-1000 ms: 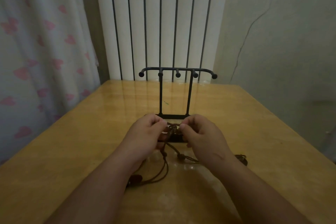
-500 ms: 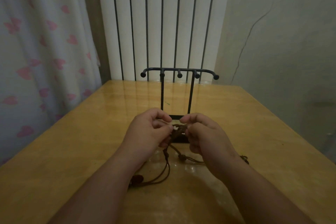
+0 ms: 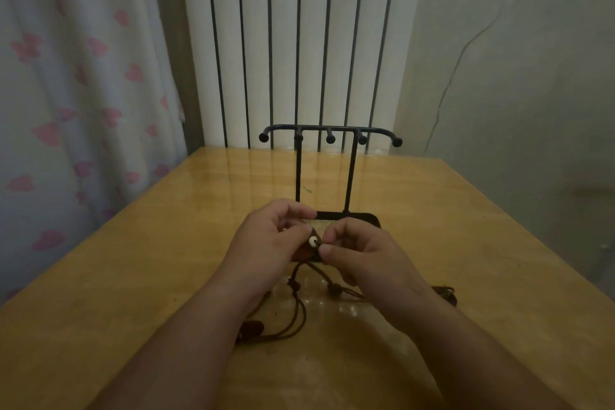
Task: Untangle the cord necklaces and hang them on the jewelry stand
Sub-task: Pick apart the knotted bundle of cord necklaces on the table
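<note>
Brown cord necklaces (image 3: 301, 296) lie tangled on the wooden table (image 3: 466, 243), just in front of a black jewelry stand (image 3: 329, 138) whose hooks are bare. My left hand (image 3: 269, 246) and my right hand (image 3: 359, 255) meet over the tangle, both pinching a knotted bunch with a small white bead (image 3: 312, 241) between the fingertips. Cord loops trail down under my wrists toward a dark reddish pendant (image 3: 251, 329) at the lower left. Another cord end (image 3: 444, 291) shows right of my right wrist.
A white ribbed radiator (image 3: 299, 43) stands behind the table's far edge. A curtain with pink hearts (image 3: 66, 93) hangs on the left and a plain wall (image 3: 515, 76) is on the right. The stand's flat base (image 3: 362, 219) sits just beyond my fingers.
Both hands have drawn slightly toward me and lowered with the tangle. A white bead now shows between my fingertips. The camera has tilted a little.
</note>
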